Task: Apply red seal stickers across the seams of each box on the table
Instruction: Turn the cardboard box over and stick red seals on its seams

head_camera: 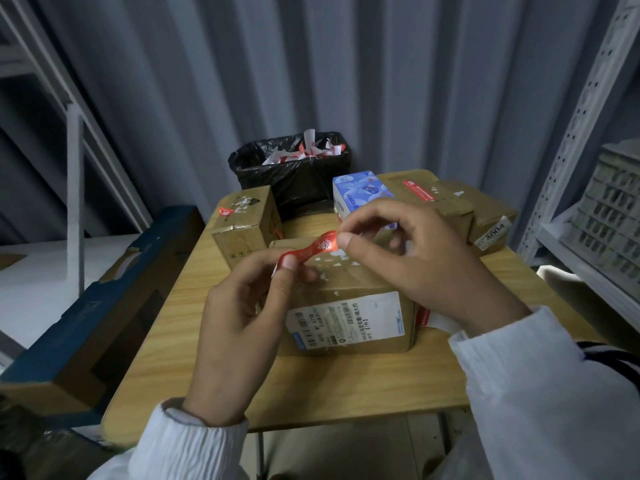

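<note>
A red seal sticker (313,249) hangs twisted in the air above the nearest cardboard box (349,306), which carries a white shipping label on its front face. My left hand (242,320) pinches the sticker's lower left end. My right hand (415,258) pinches its upper right end between thumb and forefinger. Behind on the left stands a small brown box (247,221) with a red sticker at its top corner. A blue and white box (362,194) sits behind my right hand. A larger brown box (450,202) with a red strip lies at the back right.
The boxes sit on a small wooden table (346,386). A black-lined bin (291,174) with white and red backing scraps stands behind it. Metal shelving (588,202) rises on the right, and a flattened blue-edged carton (104,306) leans at the left.
</note>
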